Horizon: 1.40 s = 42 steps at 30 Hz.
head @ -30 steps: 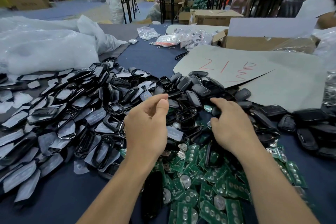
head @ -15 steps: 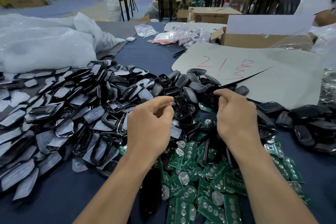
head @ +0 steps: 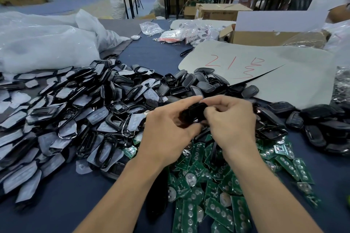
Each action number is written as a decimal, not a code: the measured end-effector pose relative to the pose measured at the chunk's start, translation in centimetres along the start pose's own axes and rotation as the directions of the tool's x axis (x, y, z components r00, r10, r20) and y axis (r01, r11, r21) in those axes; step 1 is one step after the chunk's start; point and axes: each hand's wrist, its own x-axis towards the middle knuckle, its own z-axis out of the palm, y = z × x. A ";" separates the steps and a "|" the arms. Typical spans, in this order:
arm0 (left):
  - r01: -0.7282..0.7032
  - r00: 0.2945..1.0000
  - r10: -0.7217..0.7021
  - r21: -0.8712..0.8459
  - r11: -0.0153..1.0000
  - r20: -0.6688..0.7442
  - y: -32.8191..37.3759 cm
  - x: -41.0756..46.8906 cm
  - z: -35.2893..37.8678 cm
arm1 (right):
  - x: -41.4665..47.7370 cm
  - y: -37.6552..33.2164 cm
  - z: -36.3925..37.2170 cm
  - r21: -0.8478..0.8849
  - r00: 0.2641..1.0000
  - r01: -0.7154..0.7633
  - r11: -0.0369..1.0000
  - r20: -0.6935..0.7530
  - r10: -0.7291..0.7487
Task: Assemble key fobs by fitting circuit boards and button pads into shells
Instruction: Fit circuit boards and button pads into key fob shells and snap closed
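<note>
Both hands, apart half a second ago, have met. My left hand point(head: 166, 132) and right hand point(head: 231, 121) together pinch a single glossy black shell point(head: 193, 114) with curled fingers, above the near pile of flat green circuit boards point(head: 217, 185). Translucent grey button pads point(head: 56, 119) heap to the left on the dark blue tablecloth point(head: 56, 210).

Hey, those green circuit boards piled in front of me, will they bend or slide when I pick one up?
Probably stiff: each circuit board lies flat and straight-edged, even propped on others. Likely light, since they look thin. They overlap loosely in a heap, so lifting one may shift its neighbours.
</note>
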 end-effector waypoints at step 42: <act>0.173 0.960 -0.204 -0.167 0.971 -0.190 -1.0 0.8 -1.0 | 0.9 0.4 -2.0 -0.471 0.891 0.234 0.850 0.454 0.006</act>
